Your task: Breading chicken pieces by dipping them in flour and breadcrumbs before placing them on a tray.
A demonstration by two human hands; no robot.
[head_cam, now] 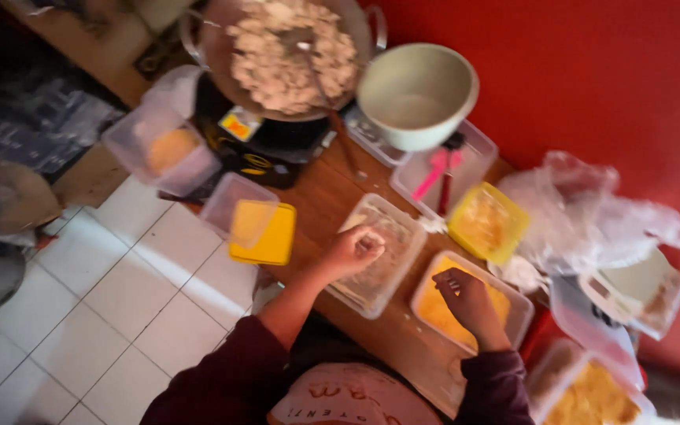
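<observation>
My left hand (360, 248) hovers over a clear rectangular tub (391, 267) with a pale, floury inside. Its fingers are curled round a small pale piece of food. My right hand (466, 303) reaches down into a neighbouring clear tub of yellow crumbs (434, 311), fingertips bent into the crumbs. Whether it holds anything is hidden. Both tubs sit side by side on a wooden table (324, 197). Dark maroon sleeves cover both of my arms.
A wok of pale chopped food (293, 51) with a spatula sits on a stove, beside a cream bowl (415, 94). Around the table are a yellow lid (265, 236), a yellow tub (488, 222), a tub with pink tools (442, 169), crumpled plastic bags (584, 212) and a tub of breaded pieces (592, 397). White floor tiles (120, 275) lie on the left.
</observation>
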